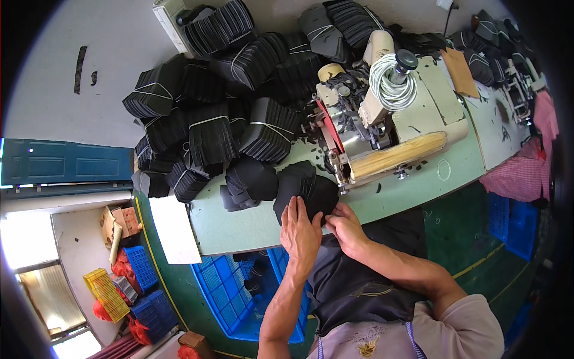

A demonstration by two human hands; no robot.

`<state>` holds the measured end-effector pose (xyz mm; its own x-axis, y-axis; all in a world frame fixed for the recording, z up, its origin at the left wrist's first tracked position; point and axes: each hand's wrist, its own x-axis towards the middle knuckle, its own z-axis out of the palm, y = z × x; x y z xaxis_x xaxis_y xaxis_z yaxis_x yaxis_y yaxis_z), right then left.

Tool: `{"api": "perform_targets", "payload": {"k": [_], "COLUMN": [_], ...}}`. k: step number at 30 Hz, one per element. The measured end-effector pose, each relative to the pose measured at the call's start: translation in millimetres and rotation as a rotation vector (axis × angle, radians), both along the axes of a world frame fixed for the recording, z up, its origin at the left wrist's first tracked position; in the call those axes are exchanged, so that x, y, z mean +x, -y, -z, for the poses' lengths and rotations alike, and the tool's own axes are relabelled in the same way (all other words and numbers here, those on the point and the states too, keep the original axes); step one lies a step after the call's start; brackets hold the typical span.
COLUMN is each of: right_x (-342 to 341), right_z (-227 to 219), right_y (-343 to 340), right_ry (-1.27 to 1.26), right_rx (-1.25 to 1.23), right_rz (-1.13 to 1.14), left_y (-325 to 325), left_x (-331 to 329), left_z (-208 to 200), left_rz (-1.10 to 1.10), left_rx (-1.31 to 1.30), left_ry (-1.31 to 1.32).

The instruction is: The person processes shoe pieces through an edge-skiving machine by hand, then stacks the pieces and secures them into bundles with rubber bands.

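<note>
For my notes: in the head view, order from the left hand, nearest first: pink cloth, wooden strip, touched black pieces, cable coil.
1. Black pieces, under left hand
2. Wooden strip, front of machine
3. Cable coil, atop machine
4. Pink cloth, far right

Matt sheets [297,184], plastic crate [218,293], smooth tabletop [224,232]

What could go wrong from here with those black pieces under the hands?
The black pieces under the left hand lie near the front edge of the table, so some could slip off. The tied bundles are piled high and might topple. Dark scraps on the machine could get mixed in.
</note>
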<state>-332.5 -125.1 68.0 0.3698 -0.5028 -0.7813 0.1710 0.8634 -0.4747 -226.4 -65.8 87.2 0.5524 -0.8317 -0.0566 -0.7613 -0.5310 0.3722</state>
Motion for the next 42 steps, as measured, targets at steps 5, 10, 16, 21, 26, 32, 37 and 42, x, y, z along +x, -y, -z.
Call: {"api": "perform_targets", "payload": {"k": [5, 10, 16, 21, 26, 32, 37, 42], "right_x": [-2, -18, -36, -44, -60, -55, -68, -90], "right_z": [2, 18, -50, -77, -100, -102, -133, -109], "right_y": [2, 4, 5, 19, 19, 40, 46, 78], "right_ry": [0.046, 0.098, 0.135, 0.358, 0.803, 0.583, 0.575, 0.269], "right_rx": [-0.009, 0.036, -0.193, -0.304, 0.357, -0.105, 0.018, -0.173], "right_rz": [-0.042, -0.017, -0.301, -0.323, -0.216, 0.031, 0.054, -0.160], "left_y": [13, 13, 3, -13, 25, 54, 89, 115], "left_x": [-2, -26, -40, -16, -2, -32, -26, 25], "left_z": [-2, -13, -32, -55, -98, -91, -104, -109], "left_rz": [-0.029, 0.146, -0.672, -0.381, -0.038, 0.049, 0.005, 0.027], "left_rx": [-0.083, -0.029, -0.622, -0.811, -1.029, -0.890, -0.631, -0.128], "left_ry": [0.049, -0.083, -1.430, -1.600, -1.843, -1.509, -1.629, -1.542]}}
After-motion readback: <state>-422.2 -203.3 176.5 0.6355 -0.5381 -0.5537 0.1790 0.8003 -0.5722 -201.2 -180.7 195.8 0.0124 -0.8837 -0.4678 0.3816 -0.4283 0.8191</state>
